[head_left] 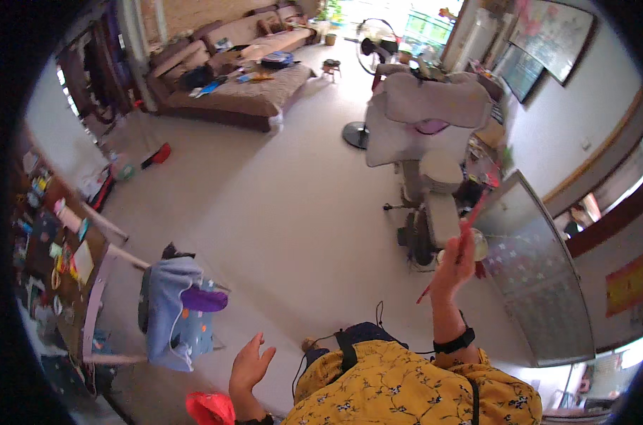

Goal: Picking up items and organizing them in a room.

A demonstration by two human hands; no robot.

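My right hand (452, 269) is raised in front of me, closed round a long, thin red strip (467, 230) that sticks out above and below the fist. Its exact kind is too blurred to make out. Lower down, my left hand (250, 368) has its fingers apart and nothing in its grasp. Next to the left wrist is a crumpled red plastic bag (209, 406); whether it hangs from the arm cannot be told. A chair draped with a blue garment (171, 304) and a purple cloth (205, 299) stands to the left of that hand.
A cluttered desk (88, 287) lines the left side. An electric scooter (442, 212) with a grey quilted cover (435, 99) stands ahead right, beside a frosted glass door panel (541, 276). Farther off are a brown sofa bed (229, 99) and a standing fan (375, 46).
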